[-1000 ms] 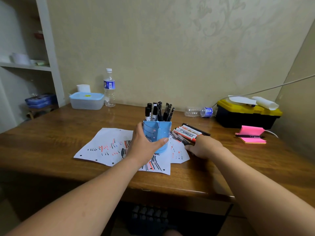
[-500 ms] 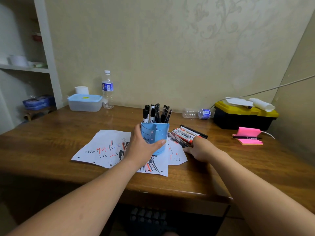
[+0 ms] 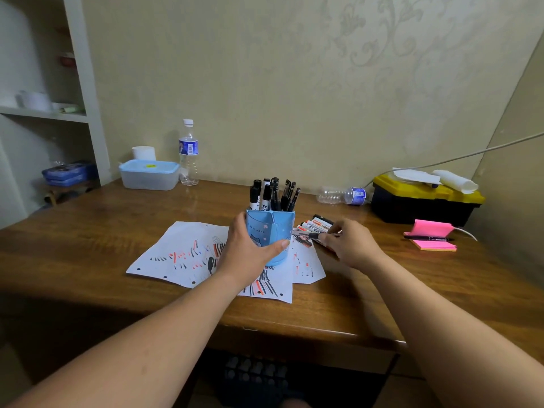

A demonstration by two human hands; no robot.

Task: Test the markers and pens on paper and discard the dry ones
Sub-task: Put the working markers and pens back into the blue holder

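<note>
A blue pen holder point(image 3: 275, 228) stands on scribbled white paper sheets point(image 3: 182, 254) in the middle of the wooden desk. Several black markers and pens point(image 3: 272, 195) stick up out of it. My left hand point(image 3: 250, 250) grips the holder from the left and front. Right of the holder lies a row of markers point(image 3: 319, 224) with white, red and black barrels. My right hand point(image 3: 351, 244) is over their near end and pinches a dark pen point(image 3: 309, 235) that points toward the holder.
Pink sticky notes with a black pen point(image 3: 428, 238) lie at the right. A black and yellow toolbox point(image 3: 424, 206) stands behind them. One bottle lies point(image 3: 343, 195) by the wall, another stands point(image 3: 188, 153) beside a lidded plastic box point(image 3: 149, 175). Shelves point(image 3: 44, 113) rise at the left.
My right hand has lifted off the near ends of the markers and now pinches a dark pen. My left hand keeps hold of the blue holder.
</note>
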